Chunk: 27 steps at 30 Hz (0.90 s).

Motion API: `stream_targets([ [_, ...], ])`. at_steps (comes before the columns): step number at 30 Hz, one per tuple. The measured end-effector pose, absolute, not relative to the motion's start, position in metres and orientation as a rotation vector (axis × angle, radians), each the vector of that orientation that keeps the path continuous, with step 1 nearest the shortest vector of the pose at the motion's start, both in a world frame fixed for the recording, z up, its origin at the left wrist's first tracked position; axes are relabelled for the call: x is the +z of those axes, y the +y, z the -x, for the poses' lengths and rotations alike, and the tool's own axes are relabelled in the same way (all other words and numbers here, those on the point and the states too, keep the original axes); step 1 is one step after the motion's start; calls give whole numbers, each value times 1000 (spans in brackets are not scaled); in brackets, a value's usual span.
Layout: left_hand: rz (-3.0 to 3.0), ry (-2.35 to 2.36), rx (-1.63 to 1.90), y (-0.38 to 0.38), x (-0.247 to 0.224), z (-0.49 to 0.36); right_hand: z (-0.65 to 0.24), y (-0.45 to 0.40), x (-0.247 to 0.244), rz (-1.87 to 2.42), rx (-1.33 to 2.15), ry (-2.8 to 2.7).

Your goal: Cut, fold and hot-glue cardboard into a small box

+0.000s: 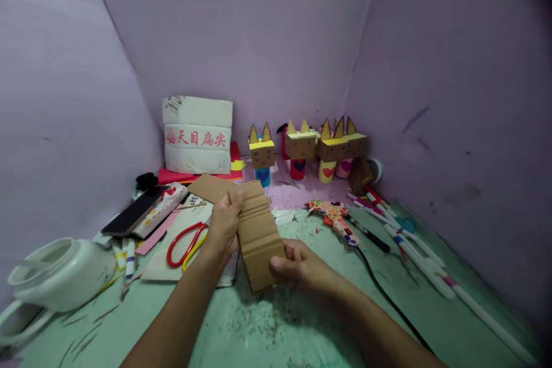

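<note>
A creased strip of brown cardboard (260,230) is held up in front of me, tilted, with several fold lines across it. My left hand (227,221) grips its left edge near the top, the thumb over the front. At the lower right edge my right hand (297,264) pinches it, thumb on the front and fingers behind. Behind the strip, another flat piece of cardboard (211,187) shows at the upper left; whether it touches the held one I cannot tell. Scissors (187,246) with red and yellow handles lie left of my left hand.
Several cardboard-headed figures (301,146) stand at the back. A patterned glue gun (334,218) with a black cord lies at right, near marker pens (414,247). At left are a white pot (64,276), a dark phone (133,210) and a white printed box (198,135) against the wall.
</note>
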<state>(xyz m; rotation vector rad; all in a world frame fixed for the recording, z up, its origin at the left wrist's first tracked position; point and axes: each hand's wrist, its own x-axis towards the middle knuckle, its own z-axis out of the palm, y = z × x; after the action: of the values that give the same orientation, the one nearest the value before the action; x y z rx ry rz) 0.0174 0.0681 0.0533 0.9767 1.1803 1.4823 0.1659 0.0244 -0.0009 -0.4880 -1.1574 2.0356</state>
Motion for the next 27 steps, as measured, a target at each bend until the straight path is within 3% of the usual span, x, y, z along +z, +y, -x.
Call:
stream_targets([
  [7,-1331,1246,1506,48,63,-26,-179,28,11,469,2133,-1364],
  [14,-1477,1303,1390,30,67,-42,-174,20,23,668,1772,-1258],
  [21,-1532,1414,1396,34,64,-41,-162,14,4,598,1986,-1062],
  [27,-1489,1212,1311,39,61,-39,-160,10,7,675,1877,-932],
])
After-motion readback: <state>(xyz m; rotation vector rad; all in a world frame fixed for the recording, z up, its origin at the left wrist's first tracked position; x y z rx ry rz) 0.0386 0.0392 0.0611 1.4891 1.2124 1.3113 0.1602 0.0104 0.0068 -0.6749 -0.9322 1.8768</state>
